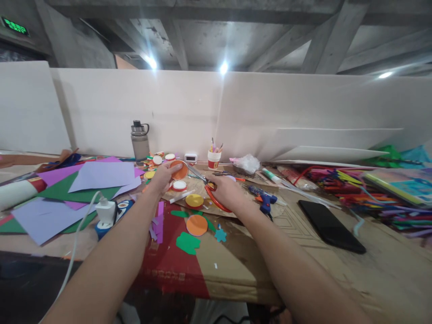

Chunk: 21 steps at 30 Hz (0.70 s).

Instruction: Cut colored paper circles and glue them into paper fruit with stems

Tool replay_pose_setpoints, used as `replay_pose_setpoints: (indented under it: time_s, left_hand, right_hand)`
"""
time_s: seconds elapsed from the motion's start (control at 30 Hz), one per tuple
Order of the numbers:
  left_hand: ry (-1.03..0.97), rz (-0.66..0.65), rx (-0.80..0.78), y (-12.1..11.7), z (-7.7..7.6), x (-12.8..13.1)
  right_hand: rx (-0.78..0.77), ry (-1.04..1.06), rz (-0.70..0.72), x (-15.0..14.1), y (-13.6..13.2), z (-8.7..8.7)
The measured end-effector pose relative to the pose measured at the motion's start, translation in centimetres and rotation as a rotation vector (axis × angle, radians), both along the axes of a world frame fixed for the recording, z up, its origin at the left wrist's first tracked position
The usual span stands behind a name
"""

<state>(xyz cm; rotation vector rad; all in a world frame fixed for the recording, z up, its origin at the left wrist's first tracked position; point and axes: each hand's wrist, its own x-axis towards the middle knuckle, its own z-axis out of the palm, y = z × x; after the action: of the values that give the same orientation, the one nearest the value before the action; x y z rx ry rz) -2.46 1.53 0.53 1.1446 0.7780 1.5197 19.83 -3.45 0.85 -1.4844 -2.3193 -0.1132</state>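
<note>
Closed on the edge of an orange disc (179, 171), my left hand (164, 176) holds it up above the cluttered table. My right hand (224, 188) grips the orange-handled scissors (216, 200), whose metal blades reach left to the disc's edge. Whether the blades are cutting into the disc, I cannot tell. Below the hands lie a yellow disc (195, 200), a second orange disc (197, 225), a green paper piece (188, 243) and a teal paper flower (220, 234). A white-topped red lid (179, 185) sits just under the held disc.
Coloured paper sheets (101, 176) and a charger plug (106, 210) with a white cable occupy the left. A bottle (139, 141) and a paper cup (213, 159) stand at the back. To the right are a blue glue gun (266, 202), a black phone (330, 225) and bundled pipe cleaners (337, 180).
</note>
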Motion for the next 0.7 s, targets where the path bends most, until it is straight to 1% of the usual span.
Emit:
replay_pose_setpoints:
  time_s: [0.17,0.43,0.57,0.7]
  left_hand:
    - [-0.058,-0.026,-0.026,-0.21,0.03,0.27]
    - [-0.144,-0.035,-0.053,-0.84,0.74,0.84]
    - [-0.156,-0.046,-0.039,-1.03,0.89,0.91]
    - [-0.149,-0.028,-0.045,-1.0,0.82,0.83]
  right_hand:
    - [0.079,-0.026,-0.003,-0.07,-0.41,0.24]
    - [0.133,-0.016,0.024,0.05,-0.58,0.61]
    - [0.126,-0.013,0.043,0.03,-0.57,0.65]
    - [0.1,-0.033,0.02,-0.15,-0.9,0.93]
